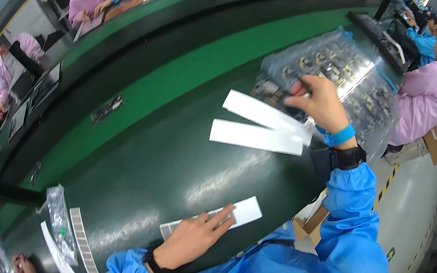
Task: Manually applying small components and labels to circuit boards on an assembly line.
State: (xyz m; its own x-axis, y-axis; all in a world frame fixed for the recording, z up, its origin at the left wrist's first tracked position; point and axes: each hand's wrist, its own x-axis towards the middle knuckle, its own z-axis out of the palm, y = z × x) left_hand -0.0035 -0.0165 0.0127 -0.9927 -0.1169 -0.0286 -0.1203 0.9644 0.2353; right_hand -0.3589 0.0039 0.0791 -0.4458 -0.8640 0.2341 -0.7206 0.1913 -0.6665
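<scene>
My left hand [191,241] lies flat with its fingers stretched over a white label strip [248,211] on the dark green table near my body. Part of that strip, with greyish rectangles in a row, shows beside the palm. Further right, my right hand [320,105] is raised with thumb and fingers curled together; what they hold, if anything, is too small to tell. Just behind it, small metal parts lie in clear plastic packing [334,60]. Two white strips [256,137] overlap on the table below and left of that hand.
A bright green belt [198,54] curves past the table, carrying a small dark part [106,110]. At the lower left are a clear plastic bag [62,223], a strip of grey labels [85,241] and another person's hand [23,265]. A person in pink [427,94] sits at the right.
</scene>
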